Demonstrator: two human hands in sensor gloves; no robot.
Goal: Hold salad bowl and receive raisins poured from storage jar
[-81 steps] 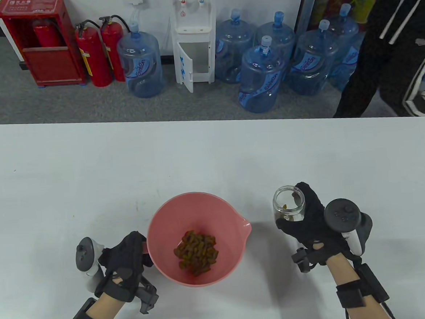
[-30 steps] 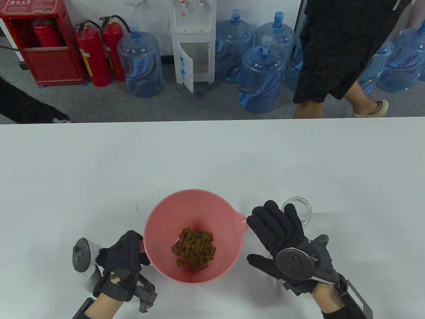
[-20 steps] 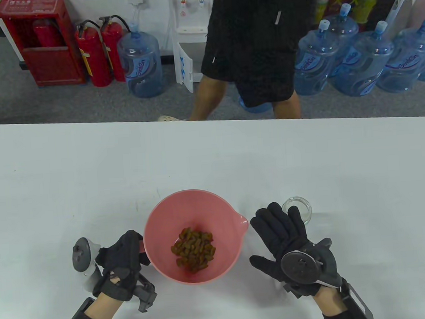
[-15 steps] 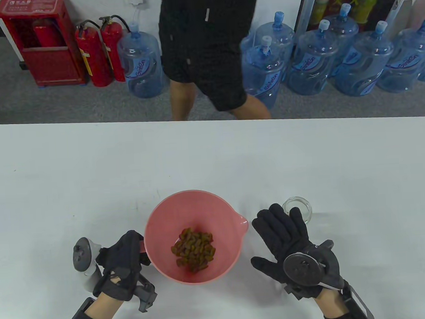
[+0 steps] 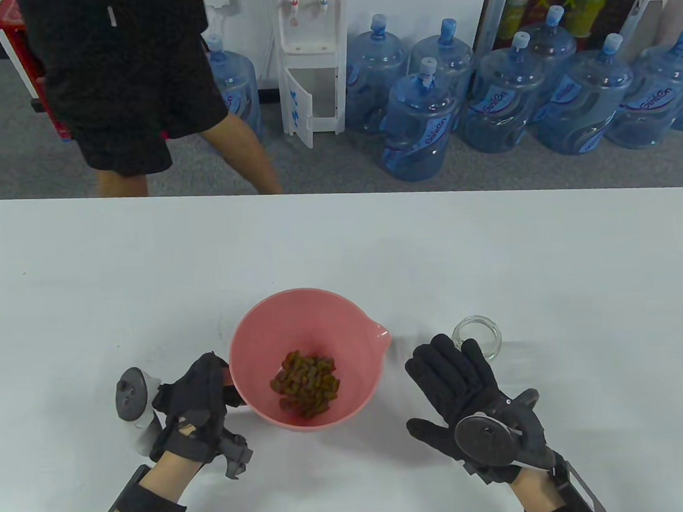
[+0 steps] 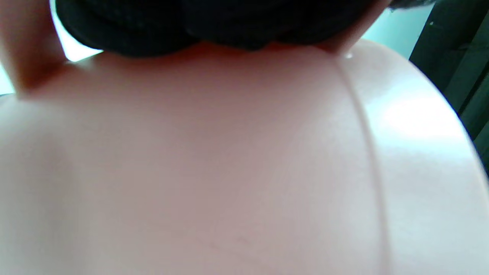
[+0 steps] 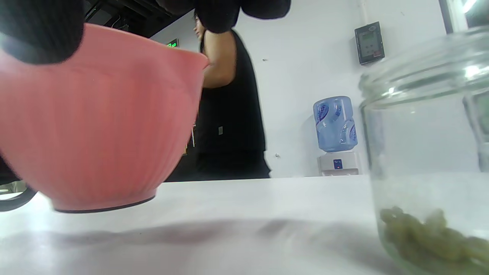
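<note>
A pink salad bowl with a pile of raisins in it is at the front middle of the white table. My left hand grips the bowl's handle at its left rim, and the bowl looks raised slightly off the table in the right wrist view. Its outer wall fills the left wrist view. The glass storage jar stands upright to the right, with a few raisins at its bottom. My right hand lies open and empty, beside the jar.
A person in black walks past behind the table's far edge. Large blue water bottles and a white dispenser stand on the floor beyond.
My right hand set the jar down, let go and lies open. My left hand has just moved the bowl up and away. The passer-by walked to the left.
</note>
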